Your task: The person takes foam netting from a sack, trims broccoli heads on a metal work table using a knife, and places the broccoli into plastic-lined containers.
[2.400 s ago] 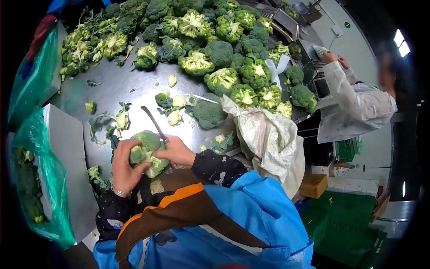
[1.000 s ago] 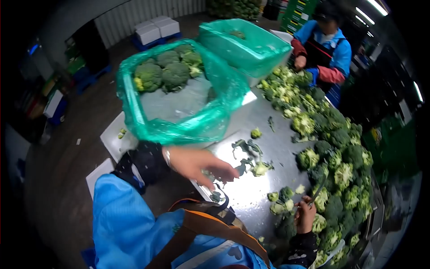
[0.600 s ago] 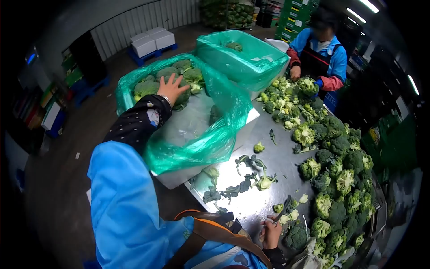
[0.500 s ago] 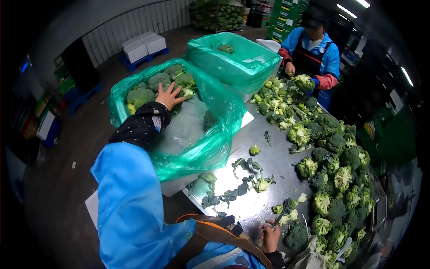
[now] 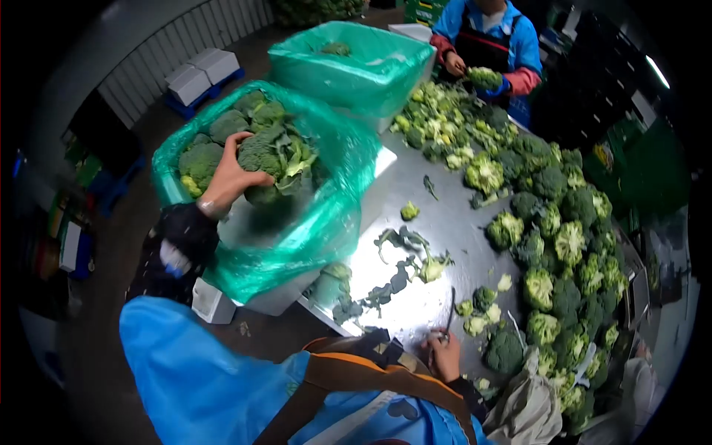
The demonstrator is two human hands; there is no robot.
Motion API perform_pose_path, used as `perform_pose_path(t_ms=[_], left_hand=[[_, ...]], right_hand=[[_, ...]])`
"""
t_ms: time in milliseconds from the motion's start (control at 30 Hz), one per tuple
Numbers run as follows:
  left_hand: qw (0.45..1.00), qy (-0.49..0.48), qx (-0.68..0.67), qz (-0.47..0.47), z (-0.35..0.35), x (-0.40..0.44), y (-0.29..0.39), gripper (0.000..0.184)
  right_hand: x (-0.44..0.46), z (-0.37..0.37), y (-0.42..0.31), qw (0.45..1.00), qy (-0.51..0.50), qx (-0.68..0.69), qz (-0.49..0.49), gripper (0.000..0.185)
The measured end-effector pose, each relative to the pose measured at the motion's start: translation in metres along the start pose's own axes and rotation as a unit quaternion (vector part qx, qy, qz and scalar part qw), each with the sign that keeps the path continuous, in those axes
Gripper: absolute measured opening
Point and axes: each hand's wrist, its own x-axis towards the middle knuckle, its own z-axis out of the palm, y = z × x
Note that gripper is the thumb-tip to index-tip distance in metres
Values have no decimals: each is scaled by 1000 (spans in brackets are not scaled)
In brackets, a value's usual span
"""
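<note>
Head camera: the left hand (image 5: 231, 178), spread moments ago, now curls round a broccoli head (image 5: 259, 153) over the left green-lined box (image 5: 347, 165), securing it; the right hand (image 5: 446, 357) grips a knife (image 5: 452, 308) near the tabletop's (image 5: 461, 248) near edge.

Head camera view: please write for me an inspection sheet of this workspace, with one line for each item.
Surface: metal table, shiny under the light
Job's things: broccoli heap along the table's right side; nearer green-lined box with several heads inside
Clutter: leaf trimmings and small florets on the metal; pale sack at lower right
Hands: left hand grips a broccoli head at the nearer box; right hand holds a knife
Cables: nothing seen
Surroundings: second green-lined box, co-worker holding broccoli, white boxes beyond
</note>
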Motion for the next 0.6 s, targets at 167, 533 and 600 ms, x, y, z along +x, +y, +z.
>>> perform_pose_path(t_ms=[167, 533, 600], left_hand=[[883, -150, -390, -214, 100, -99, 42, 76], [975, -218, 37, -26, 334, -202, -111, 89], [962, -271, 31, 8, 328, -200, -106, 91]], right_hand=[[6, 2, 10, 953, 111, -217, -180, 29], [-40, -30, 41, 913, 150, -281, -254, 17], [-46, -30, 49, 923, 125, -288, -220, 21]])
